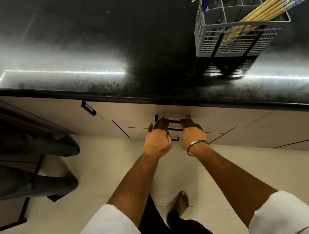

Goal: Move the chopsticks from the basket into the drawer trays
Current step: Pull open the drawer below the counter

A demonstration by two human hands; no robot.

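Chopsticks (265, 9) are not yet in hand; both hands work below them at the cabinet front. Nearest the viewer, white sleeves (105, 229) and bare forearms reach forward and down. The left hand (157, 136) and right hand (192, 131), the latter with a metal bangle (197, 146) at the wrist, extend side by side to the top drawer handle (173, 121). Fingers lie fairly straight, their tips at or under the bar; whether they hook it cannot be told. Neither hand holds anything. This two-handed placement probably prepares an even pull, since the drawer (144, 116) is shut and its trays are hidden. Beyond, on the dark countertop (83, 47), the grey cutlery basket (237, 38) with a blue handle stands well to the right. The chopsticks lean in one compartment, patterned blue ends outward, presumably so they can be gripped easily. No legible brand or writing appears; the print on the dark clothing is unreadable.
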